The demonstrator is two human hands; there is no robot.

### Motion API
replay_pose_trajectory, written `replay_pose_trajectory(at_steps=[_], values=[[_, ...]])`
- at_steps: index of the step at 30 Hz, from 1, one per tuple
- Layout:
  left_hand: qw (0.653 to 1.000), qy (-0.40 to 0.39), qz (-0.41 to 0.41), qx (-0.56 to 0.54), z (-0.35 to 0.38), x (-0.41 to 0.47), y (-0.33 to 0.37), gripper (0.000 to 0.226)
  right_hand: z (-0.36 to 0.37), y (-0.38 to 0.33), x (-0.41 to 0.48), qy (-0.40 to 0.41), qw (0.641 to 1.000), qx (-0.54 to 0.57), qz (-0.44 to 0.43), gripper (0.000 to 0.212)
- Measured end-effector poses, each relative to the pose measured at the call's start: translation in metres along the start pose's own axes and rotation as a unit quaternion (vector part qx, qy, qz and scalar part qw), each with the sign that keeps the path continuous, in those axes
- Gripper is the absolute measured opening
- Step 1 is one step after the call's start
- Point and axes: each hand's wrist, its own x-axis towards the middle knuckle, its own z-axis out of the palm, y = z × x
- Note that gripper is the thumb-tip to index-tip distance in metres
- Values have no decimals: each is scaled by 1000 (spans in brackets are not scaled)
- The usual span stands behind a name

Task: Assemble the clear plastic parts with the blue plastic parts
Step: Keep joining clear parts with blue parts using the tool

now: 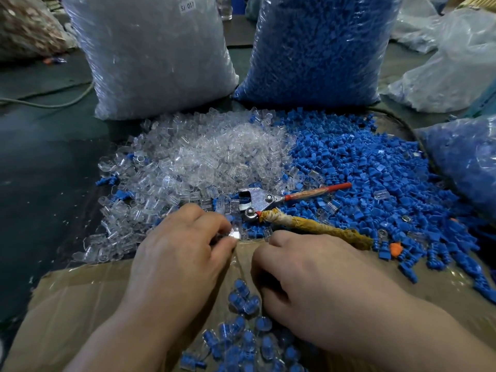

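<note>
Over cardboard [80, 291], left grip [182, 245] pinches a clear part [234, 234]; right grip [308, 264] beside it, state unclear.

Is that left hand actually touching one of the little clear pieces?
Touching. The head view shows the left hand pinching a clear piece between thumb and fingertips, with no gap visible.

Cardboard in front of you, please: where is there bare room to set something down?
Bare: the cardboard left of the left hand, and the dark table beyond. Crowded: finished pieces between the forearms, clear pile, blue pile.
</note>
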Motion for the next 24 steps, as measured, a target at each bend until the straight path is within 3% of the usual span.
replay_pose_trajectory(at_steps=[4, 7, 11, 15, 19, 24], values=[[995, 39, -31, -91, 0, 0, -3, 8, 2, 0, 0, 1, 999, -31, -24, 16], [969, 35, -81, -230, -4, -2, -2, 2, 5, 3, -1, 8, 1000, -5, -22, 14], [872, 24, -175, -457, -9, 0, -2, 14, 5, 9, -1, 43, 998, 35, -3, 18], [767, -12, -200, -610, -15, 1, 4, 20, 0, 13, -1, 101, 984, 132, 55, 19], [749, -56, -196, -631, -13, -2, 11, 18, -1, 15, -3, 176, 912, 362, 80, 22], [720, -79, -191, -662, -10, -3, 11, 15, 2, 20, 2, 168, 795, 578, 81, 21]])
